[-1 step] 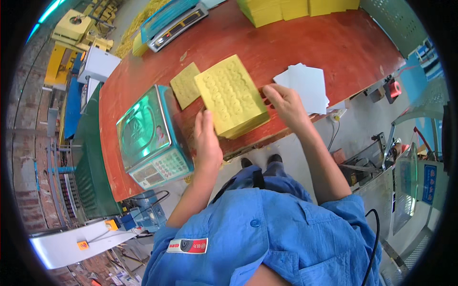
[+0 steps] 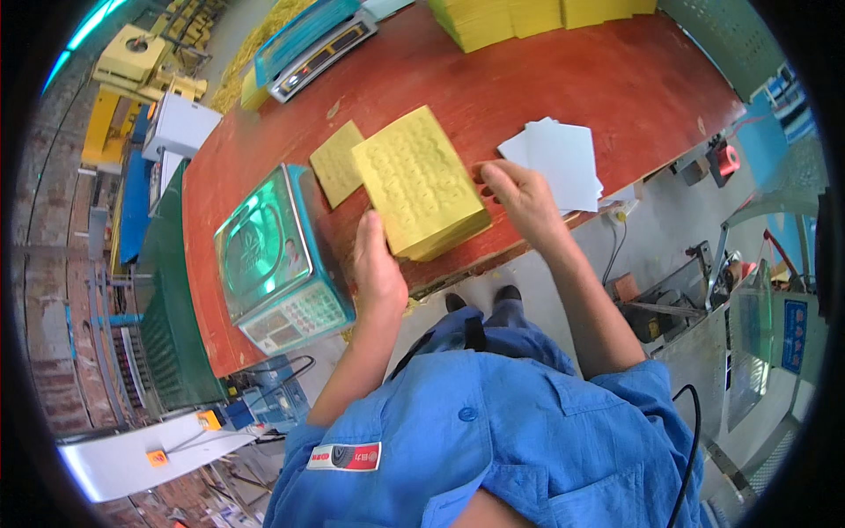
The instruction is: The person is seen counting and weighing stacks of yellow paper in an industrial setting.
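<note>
A thick block of yellow sheets (image 2: 414,176), its top marked with rows of round dents, sits near the front edge of the red table (image 2: 607,84). My left hand (image 2: 380,268) lies along the block's left side with its fingers stretched out. At the block's right side is my right hand (image 2: 521,198), its fingers loosely bent and apart, with nothing seen in them. Whether those fingertips touch the block I cannot tell. A thinner yellow piece (image 2: 337,165) lies just behind the block to the left. Right of the block are several pale blue-white sheets (image 2: 563,163), fanned unevenly.
A teal weighing scale (image 2: 277,255) with a shiny pan and keypad stands at the table's left front. Another scale (image 2: 321,53) is at the back left. Tall yellow stacks (image 2: 519,22) line the far edge. Right of the table stands metal equipment (image 2: 757,317).
The scene sits slightly further left in the view. Both hands and the yellow block keep nearly the same places relative to each other.
</note>
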Action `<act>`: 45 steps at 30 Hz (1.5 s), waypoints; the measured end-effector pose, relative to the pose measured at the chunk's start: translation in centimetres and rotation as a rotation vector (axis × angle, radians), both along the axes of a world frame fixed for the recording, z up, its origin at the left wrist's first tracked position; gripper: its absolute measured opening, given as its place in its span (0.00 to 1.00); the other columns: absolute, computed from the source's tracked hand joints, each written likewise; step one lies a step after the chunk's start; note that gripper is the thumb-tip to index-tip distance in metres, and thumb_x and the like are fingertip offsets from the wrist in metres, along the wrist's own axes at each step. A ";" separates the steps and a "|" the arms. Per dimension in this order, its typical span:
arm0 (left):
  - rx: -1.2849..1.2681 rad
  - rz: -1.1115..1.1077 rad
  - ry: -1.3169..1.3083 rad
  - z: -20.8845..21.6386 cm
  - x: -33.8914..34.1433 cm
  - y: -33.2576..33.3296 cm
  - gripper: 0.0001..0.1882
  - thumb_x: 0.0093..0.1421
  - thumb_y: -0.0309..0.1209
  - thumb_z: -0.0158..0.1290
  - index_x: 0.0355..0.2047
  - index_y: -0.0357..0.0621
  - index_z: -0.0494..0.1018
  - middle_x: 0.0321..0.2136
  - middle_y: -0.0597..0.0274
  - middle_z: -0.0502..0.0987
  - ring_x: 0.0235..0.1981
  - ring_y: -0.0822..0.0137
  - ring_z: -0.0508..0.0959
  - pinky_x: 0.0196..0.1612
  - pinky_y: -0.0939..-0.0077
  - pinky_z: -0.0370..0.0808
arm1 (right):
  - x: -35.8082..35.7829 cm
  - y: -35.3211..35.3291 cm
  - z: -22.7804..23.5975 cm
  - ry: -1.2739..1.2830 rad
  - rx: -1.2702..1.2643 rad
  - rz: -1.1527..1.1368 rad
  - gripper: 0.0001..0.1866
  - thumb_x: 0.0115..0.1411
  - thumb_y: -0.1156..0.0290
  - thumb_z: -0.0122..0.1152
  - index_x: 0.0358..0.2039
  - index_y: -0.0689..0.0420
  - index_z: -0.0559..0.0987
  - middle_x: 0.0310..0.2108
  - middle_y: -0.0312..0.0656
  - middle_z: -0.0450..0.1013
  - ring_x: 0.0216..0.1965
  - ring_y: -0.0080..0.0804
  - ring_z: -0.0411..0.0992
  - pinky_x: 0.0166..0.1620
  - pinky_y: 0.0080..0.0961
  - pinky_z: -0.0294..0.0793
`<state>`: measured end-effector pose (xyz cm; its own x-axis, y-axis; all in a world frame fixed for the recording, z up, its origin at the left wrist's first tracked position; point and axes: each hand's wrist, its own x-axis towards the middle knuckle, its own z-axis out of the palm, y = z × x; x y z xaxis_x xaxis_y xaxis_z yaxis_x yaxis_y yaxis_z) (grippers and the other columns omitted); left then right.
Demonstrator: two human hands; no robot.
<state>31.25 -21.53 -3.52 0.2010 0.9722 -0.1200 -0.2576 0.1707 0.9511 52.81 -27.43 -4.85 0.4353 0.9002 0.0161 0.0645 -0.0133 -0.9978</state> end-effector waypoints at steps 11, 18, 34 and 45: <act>-0.227 0.049 0.048 2.7 3.0 -1.7 0.27 0.72 0.41 0.41 0.63 0.34 0.60 0.62 0.55 0.65 0.62 0.60 0.66 0.65 0.63 0.59 | -4.7 -3.7 -2.6 -0.081 0.281 0.034 0.31 0.70 0.58 0.46 0.66 0.66 0.58 0.67 0.58 0.54 0.70 0.48 0.52 0.69 0.36 0.50; -0.289 -0.048 0.052 3.6 1.7 0.5 0.26 0.72 0.42 0.39 0.63 0.37 0.61 0.62 0.54 0.66 0.62 0.59 0.66 0.65 0.62 0.60 | 0.0 -0.4 -3.6 0.187 0.324 0.061 0.31 0.72 0.57 0.42 0.66 0.67 0.57 0.69 0.55 0.52 0.71 0.43 0.49 0.70 0.33 0.47; -0.416 -0.135 0.140 3.3 2.0 4.2 0.25 0.70 0.39 0.45 0.62 0.37 0.62 0.58 0.52 0.71 0.57 0.56 0.73 0.59 0.59 0.70 | -0.7 5.2 -4.7 0.532 0.366 0.027 0.31 0.72 0.55 0.41 0.65 0.68 0.60 0.67 0.53 0.57 0.70 0.41 0.52 0.70 0.32 0.49; -0.455 -0.202 0.148 3.9 3.2 3.6 0.28 0.66 0.41 0.52 0.61 0.39 0.63 0.57 0.53 0.72 0.55 0.58 0.74 0.58 0.61 0.72 | -2.1 4.6 -6.3 0.384 0.207 0.096 0.29 0.70 0.57 0.48 0.63 0.65 0.65 0.65 0.55 0.61 0.66 0.43 0.59 0.66 0.33 0.59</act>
